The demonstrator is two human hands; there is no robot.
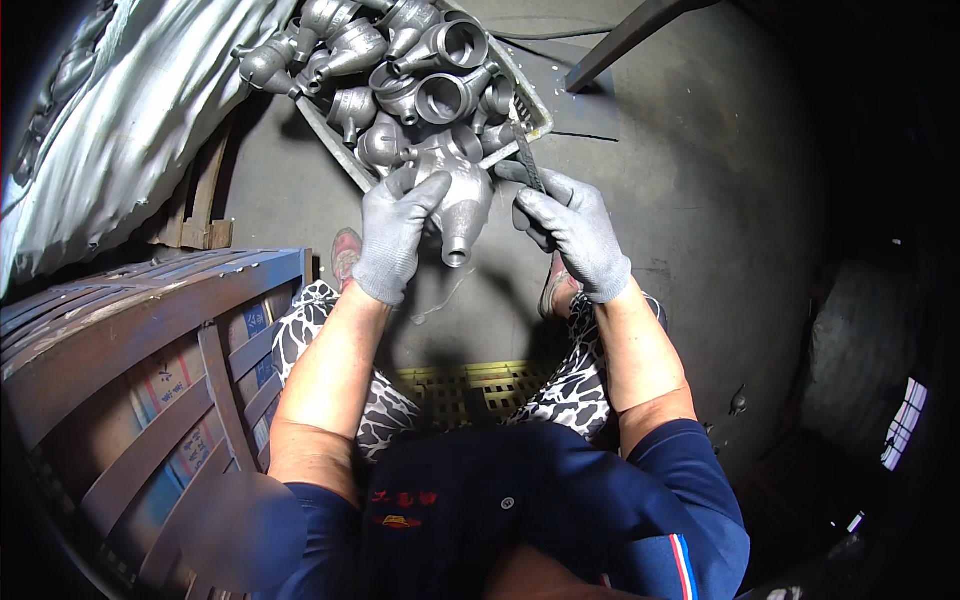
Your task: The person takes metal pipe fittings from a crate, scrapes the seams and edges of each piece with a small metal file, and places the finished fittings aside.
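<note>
My left hand [393, 235], in a grey glove, grips a grey metal casting [462, 190] with a rounded body and a narrow spout pointing down toward me. The thumb lies on top of the casting. My right hand [580, 228], gloved too, is closed around a thin, flat, dark tool [527, 158], perhaps a file or scraper. Its blade points up and away, just right of the casting and apart from it. Beyond both hands stands a light-coloured crate [535, 112] heaped with similar castings [355, 50], several with round open mouths.
To my left is a slatted wooden frame [150, 385] with cartons behind it. A white sack [150, 110] bulges beside the crate. Under me is a yellow-green plastic crate [470, 385]. A dark metal leg [630, 45] stands at the far right, and a small dark piece [738, 400] lies on the floor.
</note>
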